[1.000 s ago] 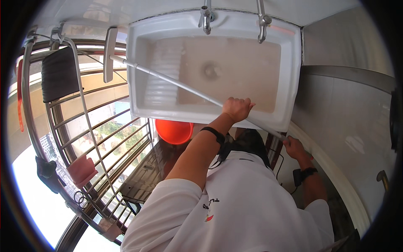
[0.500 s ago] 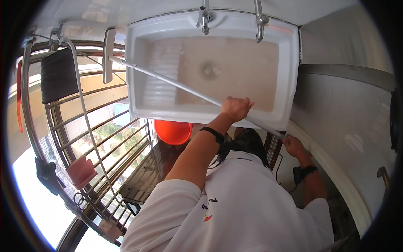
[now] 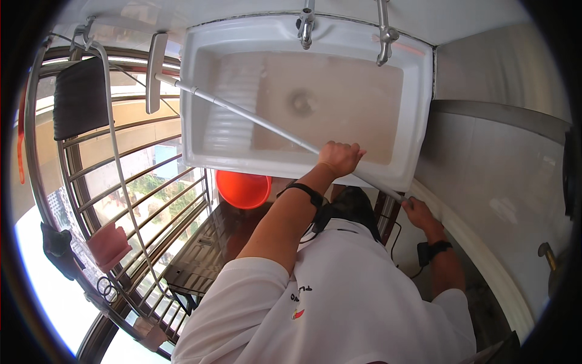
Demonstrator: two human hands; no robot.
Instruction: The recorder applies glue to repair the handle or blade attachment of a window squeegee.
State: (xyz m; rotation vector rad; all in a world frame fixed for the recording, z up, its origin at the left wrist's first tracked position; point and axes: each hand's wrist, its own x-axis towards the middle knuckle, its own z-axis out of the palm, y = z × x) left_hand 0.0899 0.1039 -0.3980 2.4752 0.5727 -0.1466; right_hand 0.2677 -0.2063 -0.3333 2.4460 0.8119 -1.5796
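Pole (image 3: 254,120) barely shifts, slanting over the sink (image 3: 414,109), flat head (image 3: 156,73) past its left edge; left hand (image 3: 339,159) and right hand (image 3: 419,212) keep fingers wrapped round it, hold unchanged.

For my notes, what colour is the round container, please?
The container is orange-red; see the head view.

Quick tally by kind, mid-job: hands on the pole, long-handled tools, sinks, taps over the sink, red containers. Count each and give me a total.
Hands: 2 (left hand, right hand)
Long-handled tool: 1
Sink: 1
Taps: 2 (left tap, right tap)
Red container: 1
Total: 7
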